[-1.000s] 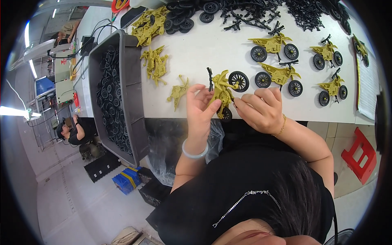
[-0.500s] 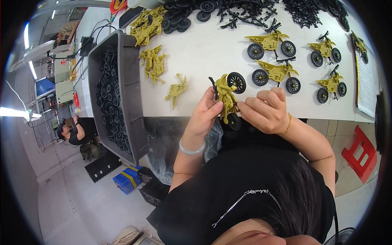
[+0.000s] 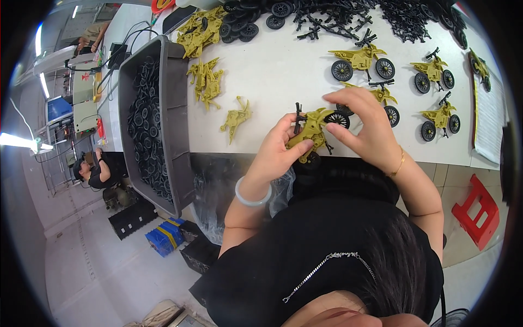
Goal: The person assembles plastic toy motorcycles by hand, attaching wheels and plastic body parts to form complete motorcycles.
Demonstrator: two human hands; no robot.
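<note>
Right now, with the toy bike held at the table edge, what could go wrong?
The olive toy motorcycle is held by the left hand and right hand at the white table's front edge; its lower wheel overhangs and could drop if it comes loose. The right hand also sits close over a finished bike and could knock it.

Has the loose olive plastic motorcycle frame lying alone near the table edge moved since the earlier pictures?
No. The loose olive plastic motorcycle frame lies in the same spot beside the grey plastic bin.
</note>
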